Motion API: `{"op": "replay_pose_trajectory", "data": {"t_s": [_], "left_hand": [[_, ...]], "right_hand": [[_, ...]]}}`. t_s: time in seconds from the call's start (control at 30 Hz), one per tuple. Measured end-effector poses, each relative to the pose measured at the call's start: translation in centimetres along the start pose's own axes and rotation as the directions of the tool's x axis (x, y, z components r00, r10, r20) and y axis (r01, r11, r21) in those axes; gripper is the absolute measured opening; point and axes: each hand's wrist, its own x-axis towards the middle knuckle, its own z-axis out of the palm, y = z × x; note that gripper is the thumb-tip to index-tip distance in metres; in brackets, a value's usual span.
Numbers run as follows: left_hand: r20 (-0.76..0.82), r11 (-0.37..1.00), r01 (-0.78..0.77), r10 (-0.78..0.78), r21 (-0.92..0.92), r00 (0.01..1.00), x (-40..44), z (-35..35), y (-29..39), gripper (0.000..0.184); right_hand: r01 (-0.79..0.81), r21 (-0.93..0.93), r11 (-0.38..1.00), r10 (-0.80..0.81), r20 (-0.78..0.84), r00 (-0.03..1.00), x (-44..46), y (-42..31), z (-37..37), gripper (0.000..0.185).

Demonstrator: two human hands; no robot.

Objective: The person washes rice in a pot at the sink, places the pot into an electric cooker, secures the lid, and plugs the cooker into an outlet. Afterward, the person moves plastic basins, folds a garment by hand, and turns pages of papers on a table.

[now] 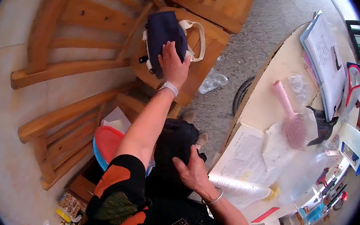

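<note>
On the wooden chair seat at the upper middle lies a dark navy bag with cream straps. My left hand, with a watch on its wrist, rests on the bag's lower right part, fingers apart and stretched over the cloth. Lower down, my right hand, with a bangle on its wrist, is beside the dark cloth over my legs, thumb and forefinger apart. Nothing shows between them.
At the right, a table bears a pink hairbrush, an open notebook, a clipboard of papers and plastic bags. Red and blue basins stand at lower left. Clear plastic lies on the floor.
</note>
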Motion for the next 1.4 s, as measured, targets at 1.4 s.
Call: {"op": "replay_pose_trajectory", "data": {"t_s": [1.4], "left_hand": [[0.901,0.245,0.873,0.006,-0.422,0.434,-10.9,-19.1,-1.2,0.050]], "right_hand": [[0.340,0.008,0.940,-0.318,-0.332,0.888,3.5,-2.3,0.0,0.059]]}}
